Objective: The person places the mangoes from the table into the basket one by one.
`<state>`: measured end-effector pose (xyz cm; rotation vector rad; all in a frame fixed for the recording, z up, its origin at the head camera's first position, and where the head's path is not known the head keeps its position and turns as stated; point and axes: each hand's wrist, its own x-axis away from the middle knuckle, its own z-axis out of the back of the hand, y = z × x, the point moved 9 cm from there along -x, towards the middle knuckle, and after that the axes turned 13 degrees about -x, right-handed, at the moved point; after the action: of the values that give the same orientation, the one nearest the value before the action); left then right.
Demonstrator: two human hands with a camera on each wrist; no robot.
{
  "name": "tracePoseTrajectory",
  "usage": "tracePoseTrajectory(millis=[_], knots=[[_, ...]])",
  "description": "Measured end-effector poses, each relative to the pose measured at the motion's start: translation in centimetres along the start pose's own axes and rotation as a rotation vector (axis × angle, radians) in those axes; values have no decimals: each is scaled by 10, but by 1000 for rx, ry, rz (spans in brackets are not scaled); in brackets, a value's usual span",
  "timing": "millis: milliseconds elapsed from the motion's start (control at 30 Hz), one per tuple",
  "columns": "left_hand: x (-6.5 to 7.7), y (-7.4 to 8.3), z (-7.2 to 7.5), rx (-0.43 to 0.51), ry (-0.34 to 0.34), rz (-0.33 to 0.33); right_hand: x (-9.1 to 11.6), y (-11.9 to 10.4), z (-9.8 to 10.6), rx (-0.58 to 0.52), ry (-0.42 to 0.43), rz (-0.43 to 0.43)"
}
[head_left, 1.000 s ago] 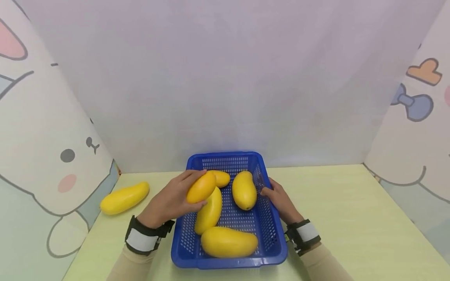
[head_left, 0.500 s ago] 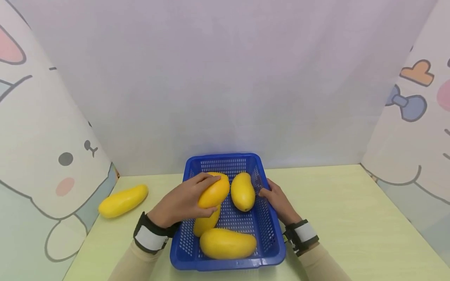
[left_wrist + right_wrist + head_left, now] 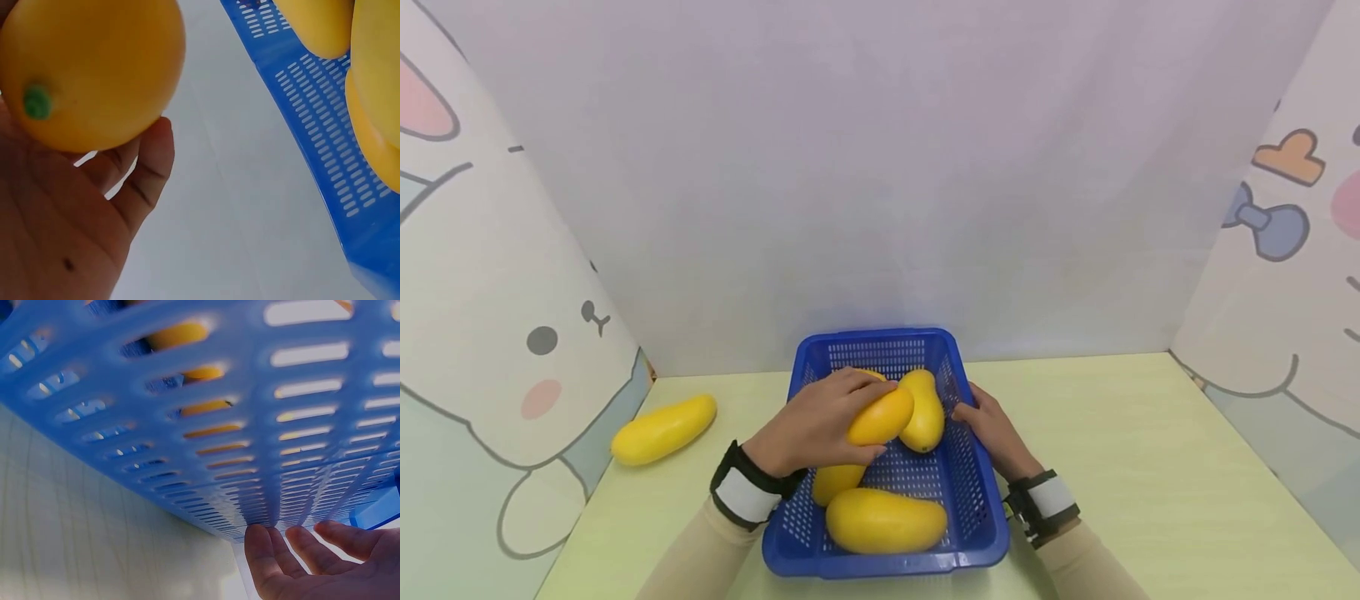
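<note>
In the head view my left hand (image 3: 823, 421) grips a yellow-orange mango (image 3: 882, 417) above the blue basket (image 3: 887, 567). The left wrist view shows a small green stem end on this mango (image 3: 100, 69), with my fingers curled round it. Beneath and around my left hand, several yellow mangoes lie in the basket: one along the near side (image 3: 886, 521), one at the right (image 3: 925, 421), others partly hidden by the hand. My right hand (image 3: 996, 429) holds the basket's right side, thumb at the rim. In the right wrist view its fingers (image 3: 300, 547) touch the slotted outer wall.
Another yellow mango (image 3: 664, 429) lies on the pale yellow-green table (image 3: 1120, 467), left of the basket. A plain whitish back wall (image 3: 880, 183) rises behind, and side panels with cartoon drawings (image 3: 542, 400) stand at left and right.
My left hand has moved right with the mango, from the basket's left side to above its middle. My right hand and the basket have stayed nearly still.
</note>
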<state>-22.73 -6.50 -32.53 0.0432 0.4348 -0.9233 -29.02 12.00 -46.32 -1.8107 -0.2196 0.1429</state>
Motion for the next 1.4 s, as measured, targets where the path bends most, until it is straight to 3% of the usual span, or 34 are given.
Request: tracePoseTrajectory(millis=[600,867,1400], knots=[[-20,23,-26,35,-163,-96,-2,0,2,47,7,-2],[-22,31,-40,39,-241,-136,-1,0,2,43,11,0],[-24,40,-62,35,-373,-155,0,-3,-1,45,-8,17]])
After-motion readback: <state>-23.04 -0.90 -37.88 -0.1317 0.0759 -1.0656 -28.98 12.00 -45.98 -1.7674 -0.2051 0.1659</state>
